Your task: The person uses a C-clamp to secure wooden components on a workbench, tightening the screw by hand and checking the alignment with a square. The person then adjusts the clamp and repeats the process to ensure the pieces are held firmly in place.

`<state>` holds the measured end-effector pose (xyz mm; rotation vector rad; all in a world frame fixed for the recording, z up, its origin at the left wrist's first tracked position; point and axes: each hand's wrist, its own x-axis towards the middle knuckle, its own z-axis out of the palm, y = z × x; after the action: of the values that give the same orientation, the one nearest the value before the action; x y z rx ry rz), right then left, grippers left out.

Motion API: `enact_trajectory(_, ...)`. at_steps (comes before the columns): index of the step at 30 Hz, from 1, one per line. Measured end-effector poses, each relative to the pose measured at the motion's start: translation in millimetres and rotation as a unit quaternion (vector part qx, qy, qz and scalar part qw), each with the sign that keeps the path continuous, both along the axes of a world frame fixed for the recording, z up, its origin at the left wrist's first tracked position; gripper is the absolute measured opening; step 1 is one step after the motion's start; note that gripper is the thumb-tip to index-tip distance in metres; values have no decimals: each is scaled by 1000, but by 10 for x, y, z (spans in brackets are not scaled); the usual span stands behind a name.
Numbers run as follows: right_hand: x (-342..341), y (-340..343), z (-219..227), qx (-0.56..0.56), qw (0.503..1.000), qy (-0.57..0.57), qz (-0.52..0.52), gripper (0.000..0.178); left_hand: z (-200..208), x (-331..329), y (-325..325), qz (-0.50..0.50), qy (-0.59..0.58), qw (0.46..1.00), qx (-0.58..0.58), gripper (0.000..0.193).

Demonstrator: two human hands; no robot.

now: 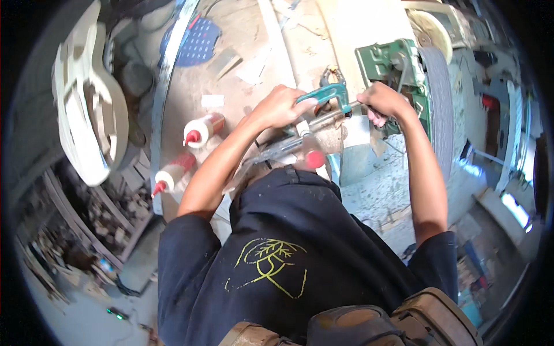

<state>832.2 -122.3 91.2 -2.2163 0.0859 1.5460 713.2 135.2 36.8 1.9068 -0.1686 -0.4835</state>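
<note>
A green C-clamp [330, 92] lies between my hands, over the near edge of the workbench. My left hand [281, 106] is closed around one end of its frame. The fingers of my right hand [384, 104] are wrapped around the screw end, where a thin metal rod [356, 105] runs into the clamp. Just below, close to my waist, are a long metal bar [277, 150] and a round red piece [315, 159], both somewhat blurred. Two white bottles with red nozzle caps, one upper [199, 131] and one lower [168, 176], are left of my left forearm.
A green machine [398, 75] stands right of my right hand, beside a grey curved band [437, 104]. Farther off on the workbench [254, 34] lie a blue patterned cloth [196, 43] and a small block [226, 62]. A pale shaped frame [89, 115] stands at left, above wood scraps [109, 213].
</note>
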Motion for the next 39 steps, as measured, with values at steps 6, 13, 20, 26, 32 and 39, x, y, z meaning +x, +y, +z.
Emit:
enact_trajectory(6, -584, -604, -425, 267, 934, -136, -196, 39, -2, 30, -85, 27, -150, 985, 79, 43)
enact_trajectory(13, -803, -555, -552, 319, 901, -200, -217, 51, -9, -28, -41, 38, -151, 983, 94, 45)
enact_trajectory(20, -789, -563, -687, 368, 877, -288, -111, 53, -30, -29, 8, 44, -172, 983, 46, 47)
enact_trajectory(26, -771, -498, -574, 356, 887, -278, -96, 61, -115, -189, -20, 114, -96, 989, 12, 46)
enact_trajectory(32, -713, -359, -578, 279, 857, -431, -34, 31, -170, -184, 12, 117, -91, 989, 17, 39)
enact_trajectory(39, -666, -262, -450, 262, 866, -425, -12, 45, -248, -184, -19, 117, -147, 982, -16, 37)
